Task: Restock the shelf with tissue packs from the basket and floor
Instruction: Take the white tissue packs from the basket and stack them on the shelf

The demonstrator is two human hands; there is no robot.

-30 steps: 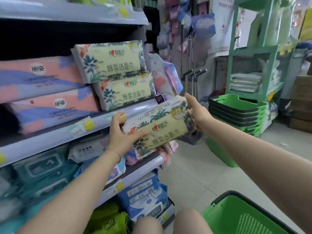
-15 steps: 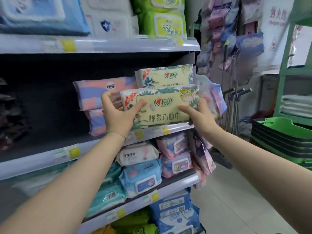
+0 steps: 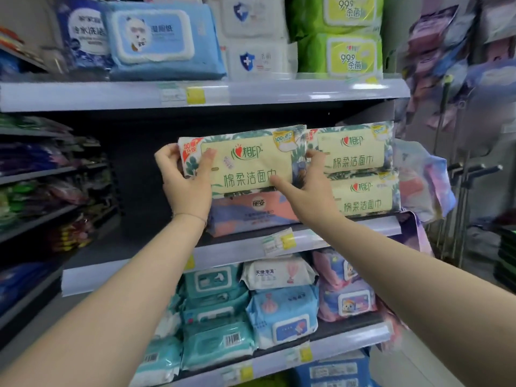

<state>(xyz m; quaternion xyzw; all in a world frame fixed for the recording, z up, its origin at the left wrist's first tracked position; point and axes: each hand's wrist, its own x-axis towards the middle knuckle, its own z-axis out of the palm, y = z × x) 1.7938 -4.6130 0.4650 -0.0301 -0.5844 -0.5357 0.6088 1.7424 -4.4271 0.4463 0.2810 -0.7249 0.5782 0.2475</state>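
A cream tissue pack (image 3: 245,160) with green leaf print is level at the middle shelf (image 3: 349,236), on top of a pink and blue pack (image 3: 251,216). My left hand (image 3: 185,180) grips its left end, thumb on the front. My right hand (image 3: 310,188) holds its right end, thumb along the lower edge. Two matching cream packs (image 3: 360,174) are stacked just to the right on the same shelf. The basket and the floor are out of view.
The upper shelf (image 3: 279,92) carries blue, white and green wipe packs. Below the middle shelf sit teal, white and pink wipe packs (image 3: 279,303). The dark left part of the middle shelf (image 3: 134,191) holds nothing visible. Hanging goods (image 3: 435,65) and broom handles stand at the right.
Both hands lifted the cream pack from waist height up to the middle shelf and shifted it left, over the pink and blue pack. The view rose away from the green baskets.
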